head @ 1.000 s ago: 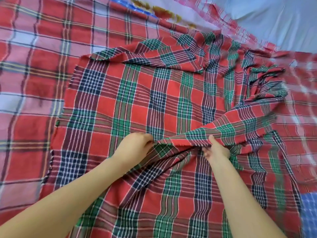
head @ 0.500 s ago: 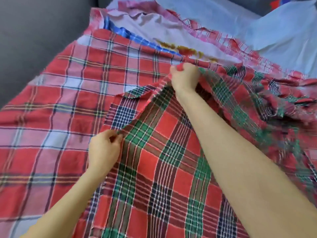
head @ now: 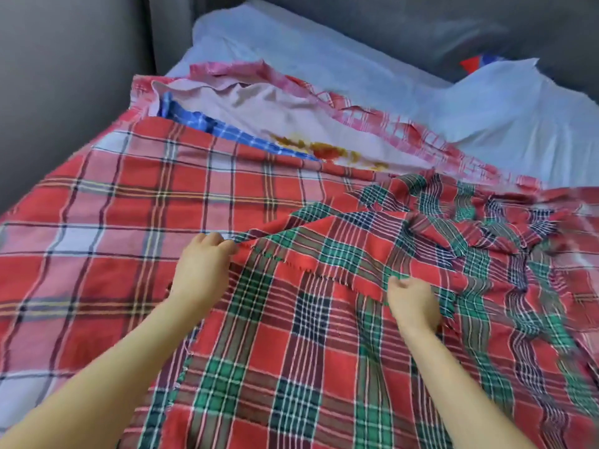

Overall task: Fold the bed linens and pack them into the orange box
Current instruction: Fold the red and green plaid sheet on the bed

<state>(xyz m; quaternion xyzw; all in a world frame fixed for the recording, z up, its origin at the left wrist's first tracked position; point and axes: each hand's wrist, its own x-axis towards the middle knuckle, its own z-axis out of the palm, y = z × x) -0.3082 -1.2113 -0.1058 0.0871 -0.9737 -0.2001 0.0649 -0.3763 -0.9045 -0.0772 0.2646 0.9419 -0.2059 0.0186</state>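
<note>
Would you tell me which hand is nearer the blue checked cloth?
Left. The left hand grips the green plaid blanket below the blue checked cloth; the right hand grips it lower, farther right.

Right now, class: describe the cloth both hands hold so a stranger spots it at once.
Start at the pale blue sheet. Nearer, on the right, lies a plaid cloth, left hand and right hand pinching its frayed edge. Only it has green bands.
</note>
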